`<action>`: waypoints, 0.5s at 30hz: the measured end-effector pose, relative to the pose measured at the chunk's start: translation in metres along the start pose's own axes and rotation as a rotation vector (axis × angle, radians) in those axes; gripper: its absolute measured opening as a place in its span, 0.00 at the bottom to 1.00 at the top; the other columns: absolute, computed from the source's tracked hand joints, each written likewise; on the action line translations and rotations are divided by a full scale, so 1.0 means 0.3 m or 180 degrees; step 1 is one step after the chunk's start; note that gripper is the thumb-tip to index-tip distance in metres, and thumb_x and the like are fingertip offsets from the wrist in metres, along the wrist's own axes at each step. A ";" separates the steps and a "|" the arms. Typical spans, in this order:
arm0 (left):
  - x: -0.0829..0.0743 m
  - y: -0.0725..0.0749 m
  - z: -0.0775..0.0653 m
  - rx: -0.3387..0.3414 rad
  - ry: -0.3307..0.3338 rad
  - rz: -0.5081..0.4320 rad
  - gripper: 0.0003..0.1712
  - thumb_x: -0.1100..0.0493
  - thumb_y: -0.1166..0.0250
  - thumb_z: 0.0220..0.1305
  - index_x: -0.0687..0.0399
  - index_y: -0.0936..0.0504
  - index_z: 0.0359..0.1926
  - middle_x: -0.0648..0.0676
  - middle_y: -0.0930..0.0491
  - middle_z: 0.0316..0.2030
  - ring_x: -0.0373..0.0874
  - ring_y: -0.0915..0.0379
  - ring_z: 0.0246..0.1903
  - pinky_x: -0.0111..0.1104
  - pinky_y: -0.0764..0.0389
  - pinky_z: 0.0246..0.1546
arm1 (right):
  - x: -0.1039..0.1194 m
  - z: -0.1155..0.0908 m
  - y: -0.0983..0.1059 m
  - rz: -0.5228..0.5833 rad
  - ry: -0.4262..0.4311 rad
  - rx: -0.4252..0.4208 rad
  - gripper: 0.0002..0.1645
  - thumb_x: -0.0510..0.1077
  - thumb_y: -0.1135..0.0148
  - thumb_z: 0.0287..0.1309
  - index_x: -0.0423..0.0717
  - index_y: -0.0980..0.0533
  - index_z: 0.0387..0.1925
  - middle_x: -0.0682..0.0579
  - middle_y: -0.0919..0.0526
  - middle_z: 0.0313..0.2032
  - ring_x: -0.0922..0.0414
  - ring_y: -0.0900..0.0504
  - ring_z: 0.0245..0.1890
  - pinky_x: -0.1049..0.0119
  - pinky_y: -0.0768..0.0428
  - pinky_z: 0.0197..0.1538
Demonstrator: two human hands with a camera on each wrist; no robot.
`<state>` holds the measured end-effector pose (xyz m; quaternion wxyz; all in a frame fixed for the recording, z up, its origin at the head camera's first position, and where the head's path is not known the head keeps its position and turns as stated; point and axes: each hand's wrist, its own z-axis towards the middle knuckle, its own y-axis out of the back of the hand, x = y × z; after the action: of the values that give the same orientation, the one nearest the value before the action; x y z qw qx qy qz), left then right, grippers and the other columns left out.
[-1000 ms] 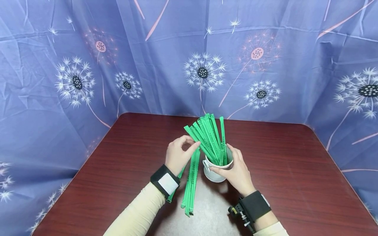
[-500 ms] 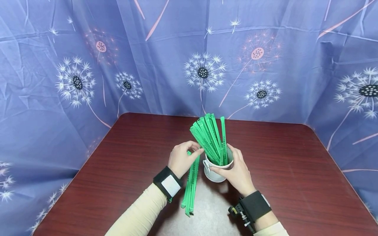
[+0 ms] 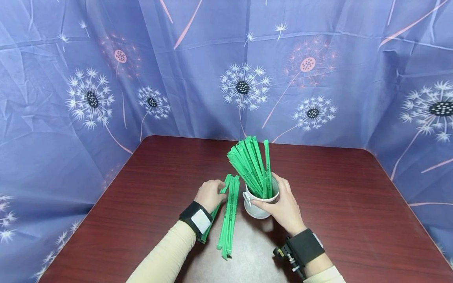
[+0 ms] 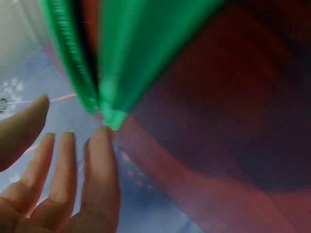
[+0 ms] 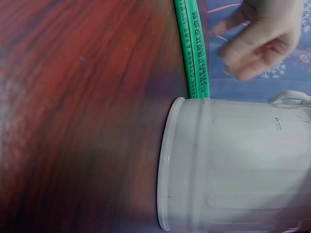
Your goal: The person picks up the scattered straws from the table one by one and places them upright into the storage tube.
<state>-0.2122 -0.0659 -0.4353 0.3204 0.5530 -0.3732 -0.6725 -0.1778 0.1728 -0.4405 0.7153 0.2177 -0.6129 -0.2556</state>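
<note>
My right hand (image 3: 287,206) grips the small white bucket (image 3: 256,210) by its rim, thumb on the near side and fingers on the far side. A fan of green wrapped straws (image 3: 252,165) stands in the bucket, leaning left. My left hand (image 3: 211,195) is low over the leftmost green straws (image 3: 209,226) on the table and partly hides them. In the left wrist view its fingers (image 4: 99,179) and thumb are spread apart, with a fingertip right at the straws' end (image 4: 114,114). A second bunch of straws (image 3: 229,216) lies between that hand and the bucket.
The dark red wooden table (image 3: 347,204) runs back to a blue curtain (image 3: 198,78) printed with dandelions. The bucket's handle (image 5: 289,97) hangs at its side. Black straps with devices (image 3: 304,251) sit on both wrists.
My left hand pulls away from beside the bucket, leftward and down, to the leftmost straws. The outermost straw in the bucket has joined the fan. My right hand stays at the bucket.
</note>
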 end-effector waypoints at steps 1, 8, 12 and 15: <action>0.010 -0.004 0.001 0.0041 0.0034 0.0041 0.17 0.61 0.26 0.55 0.59 0.15 0.47 0.56 0.13 0.41 0.51 0.17 0.43 0.42 0.18 0.43 | 0.000 0.000 0.000 0.0002 0.0003 0.0000 0.64 0.70 0.23 0.38 0.60 0.43 0.74 0.57 0.35 0.67 0.50 0.29 0.64 0.39 0.27 0.54; 0.043 -0.020 0.003 0.0278 0.0172 0.0189 0.24 0.60 0.21 0.48 0.64 0.16 0.46 0.59 0.15 0.39 0.54 0.18 0.44 0.42 0.18 0.45 | 0.001 0.002 0.000 0.0020 -0.0005 0.0002 0.64 0.70 0.23 0.38 0.60 0.43 0.74 0.56 0.35 0.67 0.50 0.29 0.64 0.39 0.27 0.55; 0.045 -0.022 0.003 0.0381 0.0274 0.0165 0.26 0.61 0.21 0.47 0.64 0.17 0.48 0.58 0.15 0.38 0.52 0.18 0.41 0.41 0.17 0.43 | 0.000 0.002 -0.001 0.0010 0.0003 -0.0006 0.64 0.70 0.23 0.38 0.61 0.43 0.74 0.56 0.35 0.67 0.50 0.29 0.64 0.39 0.27 0.54; 0.046 -0.021 0.004 0.0427 0.0359 0.0079 0.26 0.62 0.22 0.48 0.64 0.18 0.50 0.56 0.15 0.36 0.51 0.18 0.39 0.39 0.17 0.41 | -0.002 0.002 -0.001 0.0000 0.0006 -0.0008 0.64 0.70 0.23 0.38 0.60 0.43 0.74 0.57 0.35 0.67 0.50 0.29 0.64 0.39 0.27 0.54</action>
<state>-0.2160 -0.0741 -0.4477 0.3115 0.6056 -0.4056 -0.6098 -0.1785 0.1729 -0.4410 0.7162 0.2170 -0.6118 -0.2561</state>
